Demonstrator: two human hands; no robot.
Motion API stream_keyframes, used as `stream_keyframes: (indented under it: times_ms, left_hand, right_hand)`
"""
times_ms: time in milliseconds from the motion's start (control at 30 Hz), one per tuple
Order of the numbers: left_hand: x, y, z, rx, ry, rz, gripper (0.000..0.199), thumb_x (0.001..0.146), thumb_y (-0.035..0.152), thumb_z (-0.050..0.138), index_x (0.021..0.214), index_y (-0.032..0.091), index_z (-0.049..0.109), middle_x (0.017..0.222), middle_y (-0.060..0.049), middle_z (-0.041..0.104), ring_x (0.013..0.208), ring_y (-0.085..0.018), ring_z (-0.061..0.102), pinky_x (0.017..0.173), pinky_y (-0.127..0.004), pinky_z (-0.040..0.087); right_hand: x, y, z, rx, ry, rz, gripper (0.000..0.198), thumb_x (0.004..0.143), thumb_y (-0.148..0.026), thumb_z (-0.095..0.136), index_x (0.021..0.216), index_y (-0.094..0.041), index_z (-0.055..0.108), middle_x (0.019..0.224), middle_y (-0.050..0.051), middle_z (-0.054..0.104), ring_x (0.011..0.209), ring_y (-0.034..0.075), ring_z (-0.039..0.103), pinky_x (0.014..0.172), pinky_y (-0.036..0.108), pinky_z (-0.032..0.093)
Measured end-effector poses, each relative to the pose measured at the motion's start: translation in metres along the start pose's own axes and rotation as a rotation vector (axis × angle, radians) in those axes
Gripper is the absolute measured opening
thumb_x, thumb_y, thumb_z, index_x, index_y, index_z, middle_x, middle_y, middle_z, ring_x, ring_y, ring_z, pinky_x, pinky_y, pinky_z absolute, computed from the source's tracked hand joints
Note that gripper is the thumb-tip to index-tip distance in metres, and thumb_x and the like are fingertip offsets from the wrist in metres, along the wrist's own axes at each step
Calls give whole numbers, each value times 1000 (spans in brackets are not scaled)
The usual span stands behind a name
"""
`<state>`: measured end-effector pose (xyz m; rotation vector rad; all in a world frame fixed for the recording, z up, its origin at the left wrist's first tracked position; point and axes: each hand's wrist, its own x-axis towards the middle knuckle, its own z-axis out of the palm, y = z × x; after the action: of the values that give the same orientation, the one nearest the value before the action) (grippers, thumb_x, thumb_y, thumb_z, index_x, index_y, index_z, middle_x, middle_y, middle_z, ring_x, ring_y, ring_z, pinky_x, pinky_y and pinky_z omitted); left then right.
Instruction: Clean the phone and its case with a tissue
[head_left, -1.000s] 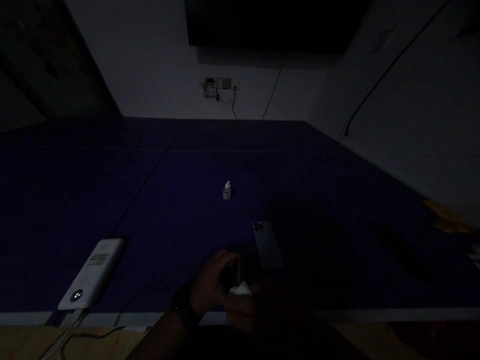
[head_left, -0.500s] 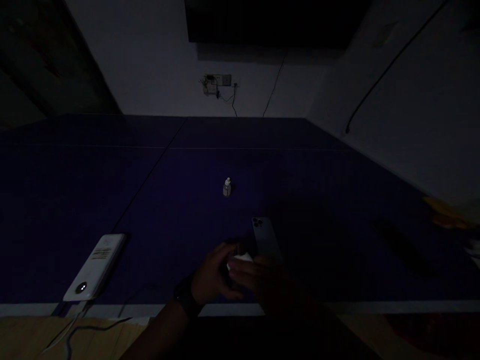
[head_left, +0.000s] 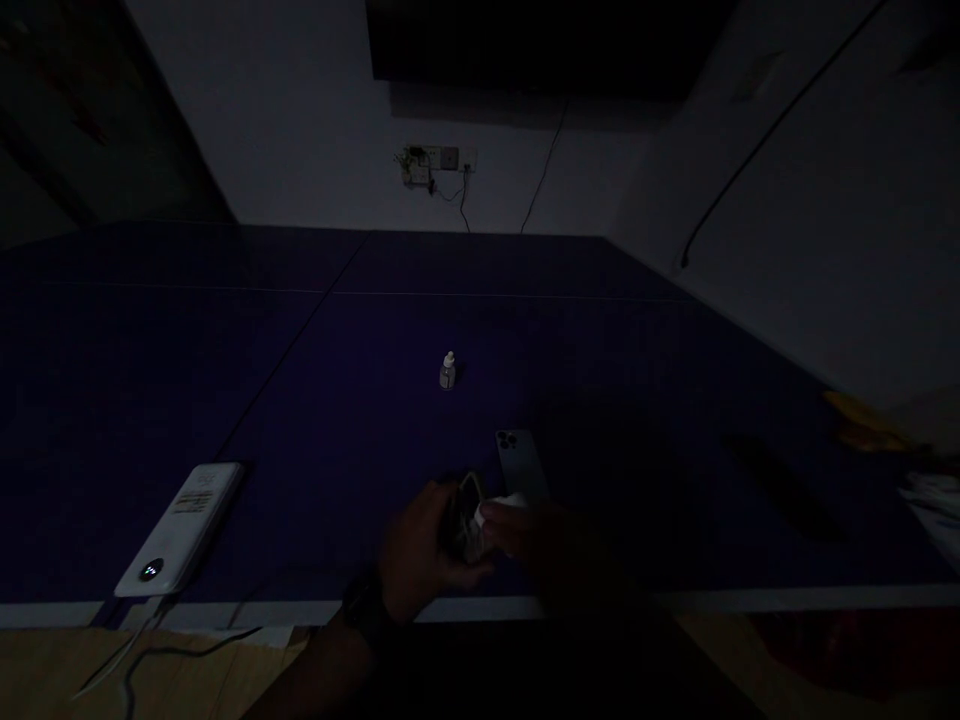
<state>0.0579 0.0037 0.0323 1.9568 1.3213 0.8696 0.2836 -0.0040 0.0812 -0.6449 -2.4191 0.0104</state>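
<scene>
In dim light, my left hand [head_left: 420, 545], with a dark watch on its wrist, curls around a thin-rimmed, partly see-through item [head_left: 471, 490] that looks like a pair of glasses. My right hand [head_left: 521, 535], mostly in shadow, pinches a small white cloth or tissue [head_left: 499, 505] against its right side. Fingers and darkness hide much of both. Just beyond my right hand lies a phone [head_left: 523, 467], camera side up. Farther off, a small bottle with a white cap [head_left: 448, 372] stands upright on the dark blue table [head_left: 360, 400].
A white power bank [head_left: 184, 525] with cables plugged in lies at the table's left front edge. A dark flat object [head_left: 780, 485] is to the right, with a yellow item [head_left: 862, 420] beyond it. Sockets [head_left: 435, 160] and a dark screen [head_left: 547, 45] are on the wall.
The rim of the item in my left hand has come into view above my fingers. My right hand has shifted slightly right with the white cloth. The view has moved a little.
</scene>
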Motion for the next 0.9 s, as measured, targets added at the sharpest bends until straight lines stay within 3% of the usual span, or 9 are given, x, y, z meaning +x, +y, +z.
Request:
stream_keyframes:
  times_ms: [67,133,300,567,700,800,900]
  left_hand:
    - [0,9,-6,110,44,-78,62,78,53,78,127,21,56,111,-10,65,102,-33,64,83,-44,52]
    - [1,18,-13,414,39,-194,58,84,63,69,122,19,59,110,-11,64,105,-35,62,79,-42,53]
    - [5,25,-19,725,-68,-301,62,90,68,60,122,15,61,112,-15,63,102,-34,63,74,-40,55]
    - [1,18,-12,798,-87,-294,63,83,52,78,129,14,57,114,-15,64,102,-35,62,81,-45,53]
    - [-2,18,-9,804,-89,-281,54,88,48,74,126,14,58,111,-15,64,101,-34,62,83,-44,52]
    - [-2,19,-8,802,-88,-284,52,87,48,75,124,15,59,109,-14,64,100,-34,62,80,-43,52]
    - [-1,21,-8,798,-90,-287,49,89,46,72,125,16,58,109,-14,64,100,-34,63,80,-42,53]
  right_hand:
    - [-4,5,3,15,66,117,51,100,-9,36,150,-17,44,139,12,65,132,17,58,105,32,53]
    - [-6,9,13,37,69,195,56,97,-7,39,152,-19,41,143,13,61,135,19,55,106,36,53]
    - [-10,15,53,-14,35,250,56,91,0,39,144,-13,50,138,16,63,128,23,61,100,40,58]
    - [-21,13,104,-131,-113,337,47,94,-1,49,135,-18,63,134,12,68,97,23,68,85,41,63]
    - [-26,9,104,-117,-149,300,45,97,-5,52,137,-23,63,134,7,68,100,22,67,84,37,61]
    - [-27,10,99,-161,-145,345,46,95,-2,50,136,-19,63,133,9,69,93,22,66,79,37,61]
    - [-28,10,97,-124,-161,268,46,95,-2,49,136,-18,63,134,9,68,91,21,65,77,36,61]
